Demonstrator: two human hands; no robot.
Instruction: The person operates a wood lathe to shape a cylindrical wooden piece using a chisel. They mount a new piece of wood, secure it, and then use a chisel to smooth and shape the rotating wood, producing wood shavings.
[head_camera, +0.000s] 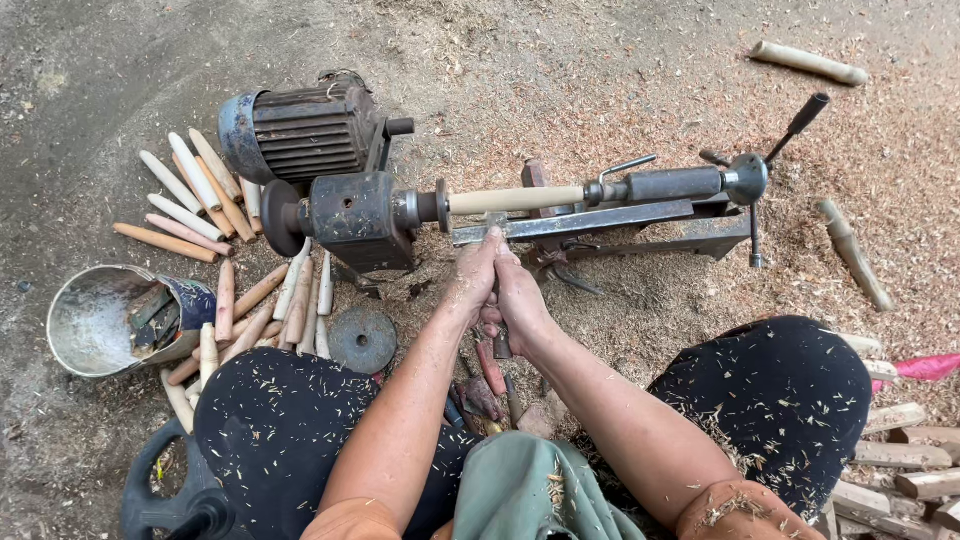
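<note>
A: The wooden stick (515, 199) sits sideways in the small lathe (560, 215) on the ground, held at both ends. One end goes into the dark metal block (355, 215) by the motor (300, 130). The other end is pinned by the gray metal arm (675, 184).

B: What are the hands doing?

A: The left hand (472, 275) and the right hand (520, 298) are both closed tight around a cutting tool (497, 300). It leans on the metal bar just under the stick. I can't see if its tip touches the wood.

B: Is the stick heavy?

A: I think it is light, hard and stiff. It looks pale and smooth, so it may be a bit slippery. It is thin, so a hard push could snap it.

B: Where would you grab it?

A: In the bare middle, away from the two ends.

B: What else is there?

A: More wooden sticks (200, 205) lie on the ground beside a metal bucket (95, 320). Wood shavings (640, 310) are all over the ground.
</note>
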